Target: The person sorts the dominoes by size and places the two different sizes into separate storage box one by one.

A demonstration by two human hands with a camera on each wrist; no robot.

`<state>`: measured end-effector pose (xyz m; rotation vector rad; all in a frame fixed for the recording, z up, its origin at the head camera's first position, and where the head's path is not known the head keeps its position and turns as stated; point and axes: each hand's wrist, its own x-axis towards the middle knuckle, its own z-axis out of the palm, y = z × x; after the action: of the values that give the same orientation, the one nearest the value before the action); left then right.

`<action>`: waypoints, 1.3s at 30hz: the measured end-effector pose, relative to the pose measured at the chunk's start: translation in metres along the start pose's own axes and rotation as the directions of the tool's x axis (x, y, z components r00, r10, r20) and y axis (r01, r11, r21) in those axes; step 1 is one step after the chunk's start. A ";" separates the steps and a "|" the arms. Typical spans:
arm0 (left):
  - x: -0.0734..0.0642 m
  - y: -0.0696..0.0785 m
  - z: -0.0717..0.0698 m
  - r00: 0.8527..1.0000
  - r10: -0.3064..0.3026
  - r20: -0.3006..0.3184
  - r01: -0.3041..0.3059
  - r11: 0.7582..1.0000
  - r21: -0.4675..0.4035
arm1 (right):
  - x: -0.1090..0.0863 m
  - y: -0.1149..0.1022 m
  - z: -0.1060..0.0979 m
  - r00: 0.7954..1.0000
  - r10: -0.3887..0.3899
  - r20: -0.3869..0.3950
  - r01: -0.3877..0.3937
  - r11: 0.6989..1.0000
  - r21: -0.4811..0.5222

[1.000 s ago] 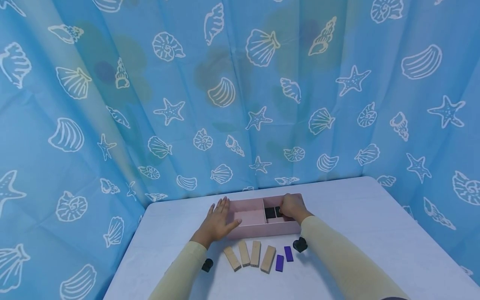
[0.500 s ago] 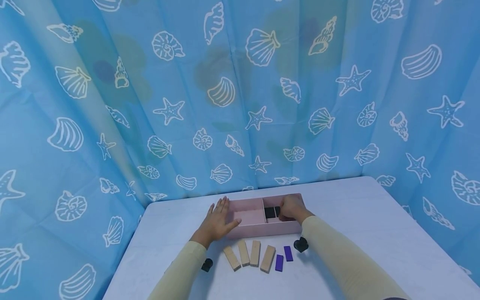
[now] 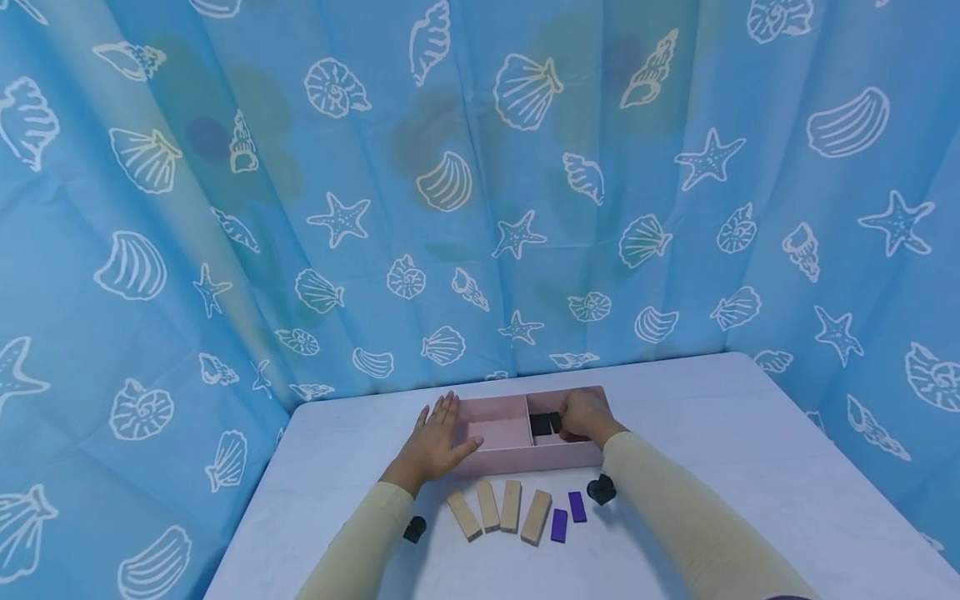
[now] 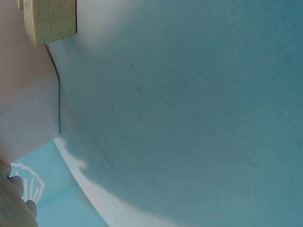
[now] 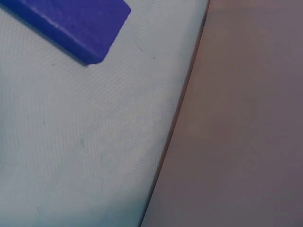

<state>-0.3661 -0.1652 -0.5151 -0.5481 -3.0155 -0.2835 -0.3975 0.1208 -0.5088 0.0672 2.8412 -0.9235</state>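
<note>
A long pink box [image 3: 525, 461] with a divider stands on the table. Flat black blocks lie in its right compartment: one [image 3: 540, 425] rests by the divider, and another [image 3: 556, 422] leans at a slant beside it. My right hand [image 3: 587, 414] reaches into that compartment with curled fingers and pinches the slanted block; the fingertips are mostly hidden behind the hand. At the box's left end rests my left hand [image 3: 429, 446], fingers extended along the end wall and thumb over the front rim. Its fingers [image 4: 16, 203] appear at the lower left corner of the left wrist view.
In front of the box lie several wooden blocks [image 3: 511, 507] and two purple blocks [image 3: 559, 526]. One purple block [image 5: 80, 28] shows large in the right wrist view. A white cloth covers the table [image 3: 697, 400], and a blue shell-patterned curtain [image 3: 480, 208] hangs behind.
The black block at my right fingertips has turned from square to slanted against the one by the divider. My right hand has barely shifted; the left hand stays in place.
</note>
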 end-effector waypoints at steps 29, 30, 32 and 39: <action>0.000 -0.002 0.003 1.000 0.004 -0.001 -0.004 1.000 0.002 | -0.010 -0.003 -0.002 1.000 0.005 0.006 -0.005 1.000 0.011; 0.000 -0.002 0.003 1.000 0.005 -0.002 -0.005 1.000 0.001 | -0.009 -0.003 -0.002 1.000 0.003 0.005 -0.003 1.000 0.009; 0.001 -0.002 0.002 1.000 0.009 -0.005 -0.009 1.000 0.001 | -0.008 -0.003 -0.002 1.000 -0.002 0.004 0.002 1.000 0.006; 0.001 -0.003 0.002 1.000 0.014 -0.012 -0.014 1.000 0.000 | -0.008 -0.003 -0.002 1.000 -0.011 0.009 0.011 1.000 0.003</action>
<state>-0.3685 -0.1667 -0.5176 -0.5655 -2.9987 -0.2850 -0.3903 0.1199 -0.5039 0.0472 2.8348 -0.9271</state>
